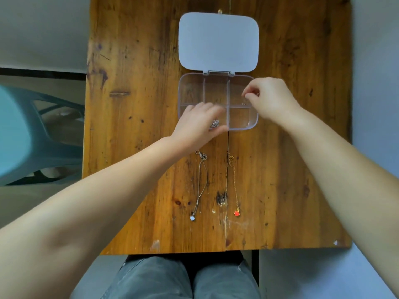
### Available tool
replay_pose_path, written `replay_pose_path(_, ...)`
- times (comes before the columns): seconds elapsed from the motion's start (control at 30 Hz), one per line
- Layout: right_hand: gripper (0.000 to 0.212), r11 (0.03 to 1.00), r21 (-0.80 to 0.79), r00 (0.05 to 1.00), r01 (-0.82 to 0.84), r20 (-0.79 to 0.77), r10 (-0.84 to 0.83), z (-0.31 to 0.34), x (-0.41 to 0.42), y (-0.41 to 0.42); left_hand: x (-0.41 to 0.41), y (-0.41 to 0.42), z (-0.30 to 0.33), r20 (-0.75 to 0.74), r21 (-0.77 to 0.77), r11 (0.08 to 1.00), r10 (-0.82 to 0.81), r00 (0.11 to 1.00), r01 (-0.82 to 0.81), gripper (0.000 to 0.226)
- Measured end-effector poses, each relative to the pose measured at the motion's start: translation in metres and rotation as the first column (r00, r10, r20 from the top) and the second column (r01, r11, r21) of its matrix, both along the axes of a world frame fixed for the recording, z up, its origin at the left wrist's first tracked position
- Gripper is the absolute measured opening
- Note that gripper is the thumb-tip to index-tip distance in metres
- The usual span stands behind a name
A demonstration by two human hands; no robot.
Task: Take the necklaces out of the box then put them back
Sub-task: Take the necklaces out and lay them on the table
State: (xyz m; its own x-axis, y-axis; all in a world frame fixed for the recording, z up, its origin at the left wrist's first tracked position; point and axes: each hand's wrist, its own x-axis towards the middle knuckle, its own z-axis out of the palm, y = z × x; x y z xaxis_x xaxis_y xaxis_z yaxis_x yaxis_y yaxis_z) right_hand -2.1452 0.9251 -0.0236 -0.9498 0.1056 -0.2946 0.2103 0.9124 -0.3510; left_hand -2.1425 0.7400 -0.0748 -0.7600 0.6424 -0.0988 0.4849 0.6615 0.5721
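A clear compartment box (pixel 252 124) stands mid-table, its pale lid (pixel 218 42) folded flat behind it. My left hand (pixel 198 124) lies over the box's near-left compartments, fingers closed around a silver flower-shaped pendant (pixel 215 123). My right hand (pixel 269 100) hovers over the far-right compartment with fingertips pinched together. A short bit of thin chain (pixel 244 104) shows just below them. Two necklaces lie stretched out on the table in front of the box: a silver necklace with a white pendant (pixel 199 184) and a gold necklace with a red pendant (pixel 235 186).
The wooden table (pixel 133 147) has wide bare areas on both sides of the box. A teal plastic chair (pixel 26 134) stands left of the table. My knees (pixel 183 279) show below the table's near edge.
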Motion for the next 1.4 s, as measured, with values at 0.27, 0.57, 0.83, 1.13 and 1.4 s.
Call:
replay_pose_path(0.27, 0.011, 0.763, -0.624, 0.971, 0.168, -0.027, -0.236, 0.058, 0.075, 0.035, 0.006, 0.064, 0.063, 0.335, 0.289, 0.957, -0.076, 0.939, -0.026, 0.018)
replay_pose_path(0.57, 0.017, 0.441, -0.782, 0.840, 0.441, 0.187, -0.509, 0.017, 0.199, 0.076, 0.032, 0.087, 0.044, 0.498, 0.104, 0.979, -0.205, 0.843, 0.177, 0.028)
replay_pose_path(0.83, 0.012, 0.806, -0.447, 0.889, 0.388, -0.051, -0.456, -0.045, 0.273, 0.015, 0.034, 0.123, 0.020, 0.329, -0.250, 0.814, -0.438, 0.837, 0.524, 0.028)
replay_pose_path(1.13, 0.014, 0.954, -0.197, 0.971, 0.226, -0.029, -0.236, -0.080, 0.292, -0.004, 0.042, 0.148, 0.010, 0.194, -0.263, 0.781, -0.533, 0.824, 0.567, 0.017)
replay_pose_path(1.4, 0.019, 0.868, -0.364, 0.928, 0.338, -0.027, -0.373, -0.062, 0.276, 0.007, 0.056, 0.124, 0.000, 0.179, -0.239, 0.809, -0.506, 0.844, 0.536, 0.022)
